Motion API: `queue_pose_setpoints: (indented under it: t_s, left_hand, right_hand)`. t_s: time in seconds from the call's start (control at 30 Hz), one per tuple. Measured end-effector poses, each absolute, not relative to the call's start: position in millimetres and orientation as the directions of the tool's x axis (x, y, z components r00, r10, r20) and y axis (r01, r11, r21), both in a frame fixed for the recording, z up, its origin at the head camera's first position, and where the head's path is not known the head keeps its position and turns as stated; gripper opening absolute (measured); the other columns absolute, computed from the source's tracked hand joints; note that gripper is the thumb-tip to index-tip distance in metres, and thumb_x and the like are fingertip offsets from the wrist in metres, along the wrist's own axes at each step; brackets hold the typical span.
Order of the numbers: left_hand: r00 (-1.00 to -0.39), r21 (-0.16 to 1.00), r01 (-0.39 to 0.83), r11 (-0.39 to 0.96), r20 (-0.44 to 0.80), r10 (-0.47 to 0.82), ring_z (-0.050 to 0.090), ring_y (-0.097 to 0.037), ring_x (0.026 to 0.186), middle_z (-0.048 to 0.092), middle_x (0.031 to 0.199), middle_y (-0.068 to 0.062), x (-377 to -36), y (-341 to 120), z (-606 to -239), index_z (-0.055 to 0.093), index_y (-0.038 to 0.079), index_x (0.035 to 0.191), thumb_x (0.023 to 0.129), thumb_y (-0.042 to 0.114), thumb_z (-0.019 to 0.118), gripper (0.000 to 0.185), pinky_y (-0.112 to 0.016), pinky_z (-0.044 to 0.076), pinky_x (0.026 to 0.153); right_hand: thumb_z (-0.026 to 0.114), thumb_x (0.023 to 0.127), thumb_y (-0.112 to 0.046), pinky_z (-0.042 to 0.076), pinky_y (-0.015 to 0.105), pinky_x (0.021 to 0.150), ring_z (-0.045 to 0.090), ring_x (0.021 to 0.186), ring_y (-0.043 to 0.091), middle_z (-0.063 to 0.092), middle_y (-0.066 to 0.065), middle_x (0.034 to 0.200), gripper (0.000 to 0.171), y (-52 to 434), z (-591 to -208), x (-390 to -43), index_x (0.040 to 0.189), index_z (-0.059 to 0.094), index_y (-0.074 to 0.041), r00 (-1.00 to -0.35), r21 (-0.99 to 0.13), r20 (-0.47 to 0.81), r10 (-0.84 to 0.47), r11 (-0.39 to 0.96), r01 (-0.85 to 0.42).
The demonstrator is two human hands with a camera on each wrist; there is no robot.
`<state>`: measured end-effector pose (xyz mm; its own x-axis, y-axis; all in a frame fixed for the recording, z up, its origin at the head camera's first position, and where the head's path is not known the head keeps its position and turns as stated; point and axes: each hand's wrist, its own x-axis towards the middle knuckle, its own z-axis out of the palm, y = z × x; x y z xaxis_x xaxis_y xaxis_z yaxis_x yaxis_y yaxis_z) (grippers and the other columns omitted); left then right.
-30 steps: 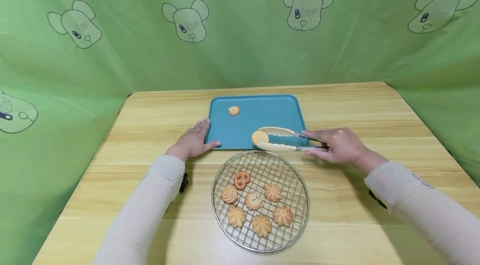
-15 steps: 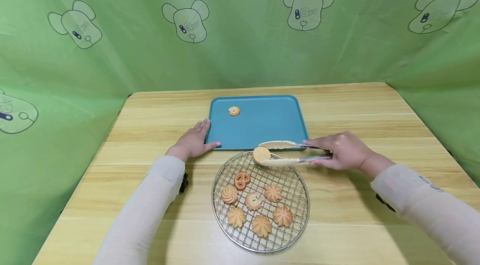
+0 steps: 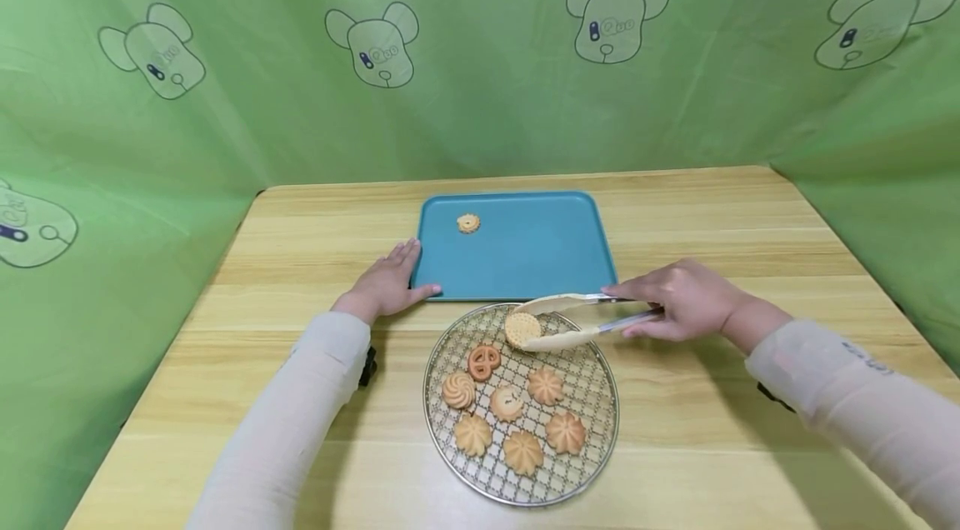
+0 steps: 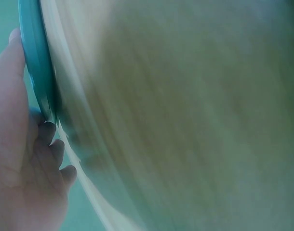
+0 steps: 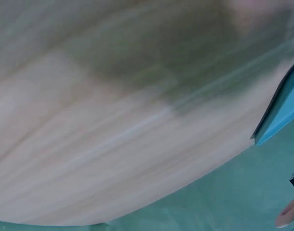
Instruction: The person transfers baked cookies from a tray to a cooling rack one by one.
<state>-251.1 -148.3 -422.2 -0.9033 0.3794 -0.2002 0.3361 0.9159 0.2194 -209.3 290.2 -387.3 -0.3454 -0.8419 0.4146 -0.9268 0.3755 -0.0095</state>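
Observation:
My right hand (image 3: 678, 298) grips a pair of tongs (image 3: 558, 340) with cream scalloped tips and metal arms. Between the tips is a round, pale, dimpled cookie (image 3: 522, 331), over the far part of a round wire rack (image 3: 577, 476). Whether the cookie touches the mesh I cannot tell. My left hand (image 3: 384, 284) rests at the near left corner of a blue tray (image 3: 525, 251), thumb on its front rim and fingers along its side. That hand (image 4: 26, 159) also shows against the tray's edge in the left wrist view. One small ring-shaped cookie (image 3: 468, 222) lies on the tray.
On the rack are a pretzel-shaped cookie (image 3: 483, 362), a swirl cookie (image 3: 458, 389) and several flower-shaped cookies (image 3: 522, 452). A wooden table (image 3: 697, 447) carries everything. Green cloth (image 3: 480, 122) hangs behind and at both sides. The tray's corner (image 5: 279, 108) appears in the right wrist view.
The tongs and the round cookie have come from over the tray's front edge toward me, over the rack. The left hand and the tray have stayed in place.

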Motion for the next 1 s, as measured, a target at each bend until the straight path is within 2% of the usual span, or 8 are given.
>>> queue_pose_setpoints:
  t_s: [0.43, 0.73, 1.0]
  left_hand:
    - [-0.903, 0.221, 0.334, 0.916, -0.205, 0.378, 0.004, -0.027, 0.144, 0.004, 0.158, -0.011, -251.2, -147.8, -420.5, 0.006, 0.004, 0.152, 0.092, 0.066, 0.039, 0.093, -0.043, 0.012, 0.115]
    - [-0.902, 0.212, 0.338, 0.917, -0.205, 0.38, 0.004, -0.028, 0.144, 0.004, 0.158, -0.011, -251.3, -148.1, -420.7, 0.005, 0.004, 0.152, 0.091, 0.066, 0.039, 0.094, -0.043, 0.012, 0.115]
    - [-0.901, 0.211, 0.342, 0.916, -0.202, 0.383, 0.004, -0.028, 0.144, 0.004, 0.158, -0.011, -251.3, -148.6, -420.9, 0.005, 0.004, 0.152, 0.091, 0.066, 0.039, 0.093, -0.043, 0.012, 0.115]
  right_hand:
    - [0.075, 0.077, -0.048, 0.052, 0.024, 0.048, 0.062, 0.056, 0.006, 0.073, 0.008, 0.093, 0.055, 287.6, -379.2, -208.9, 0.113, 0.07, -0.007, -0.311, 0.001, 0.351, -0.883, 0.333, -0.943]
    - [0.074, 0.077, -0.05, 0.053, 0.024, 0.048, 0.064, 0.059, 0.008, 0.073, 0.008, 0.094, 0.057, 285.2, -379.2, -209.8, 0.114, 0.069, -0.007, -0.32, 0.014, 0.328, -0.889, 0.343, -0.939]
    - [0.074, 0.077, -0.051, 0.05, 0.021, 0.046, 0.059, 0.055, 0.003, 0.073, 0.009, 0.094, 0.06, 284.8, -377.2, -210.1, 0.117, 0.068, -0.007, -0.333, -0.001, 0.355, -0.874, 0.355, -0.935]
